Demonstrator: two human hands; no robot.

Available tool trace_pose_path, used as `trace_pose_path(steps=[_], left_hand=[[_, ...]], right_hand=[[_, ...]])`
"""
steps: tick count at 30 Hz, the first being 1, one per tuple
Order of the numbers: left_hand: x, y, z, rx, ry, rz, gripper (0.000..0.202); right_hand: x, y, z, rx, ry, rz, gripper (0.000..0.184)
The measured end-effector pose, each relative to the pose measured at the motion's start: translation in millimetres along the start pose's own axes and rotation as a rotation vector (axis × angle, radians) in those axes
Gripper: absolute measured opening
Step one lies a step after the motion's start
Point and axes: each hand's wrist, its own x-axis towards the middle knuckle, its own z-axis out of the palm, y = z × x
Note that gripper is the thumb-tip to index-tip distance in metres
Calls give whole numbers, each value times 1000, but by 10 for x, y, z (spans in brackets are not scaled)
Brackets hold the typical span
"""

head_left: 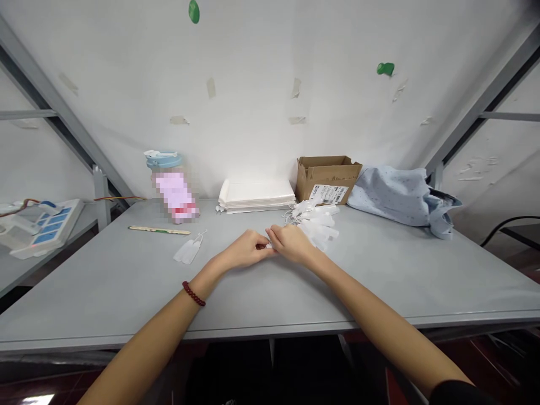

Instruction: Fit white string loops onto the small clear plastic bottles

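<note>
Both hands meet over the middle of the grey table (126,292). My left hand (242,250), with a dark red bead bracelet (193,293) on its wrist, is closed in a pinch. My right hand (291,243) is closed too, fingertips against those of the left. Between them sits a small white piece, too small to name. Just behind my right hand lies a loose pile of white tags with strings (316,222). Two more white tags (188,250) lie apart, to the left of my left hand.
At the back stand a blue-lidded jar (171,183), a stack of white sheets (256,195), an open cardboard box (327,177) and a light blue cloth (399,197). A flat wooden stick (159,230) lies left. A device with blue buttons (46,225) sits on a side table.
</note>
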Motion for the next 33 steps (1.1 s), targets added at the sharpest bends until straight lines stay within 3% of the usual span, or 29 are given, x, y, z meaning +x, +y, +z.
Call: trace_pose_path(steps=[3,8,12,15,18,20,23,26,33], left_hand=[[-1,-12,48,223,58,52,42],[20,36,141,742,183,210,25],[58,-6,68,822,238,259,29],[54,-176,-179,734,356,172,27],[39,-441,-537,675,569,-54,31],[53,-627,-746,668,620,-221,34],[117,-855,-898,618,548,-377,31],[176,-993,-871,580,462,-384,38],[166,-1037,-814,437,316,-429,59]], right_hand=[[17,23,23,-4,-47,9,48],[38,76,25,55,-37,60,49],[52,95,-7,147,81,81,45],[65,152,-61,210,171,133,42],[83,275,-142,206,284,223,37],[92,375,-197,177,360,276,33],[91,508,-263,131,410,341,28],[73,608,-302,87,409,371,25],[31,743,-319,7,335,356,25]])
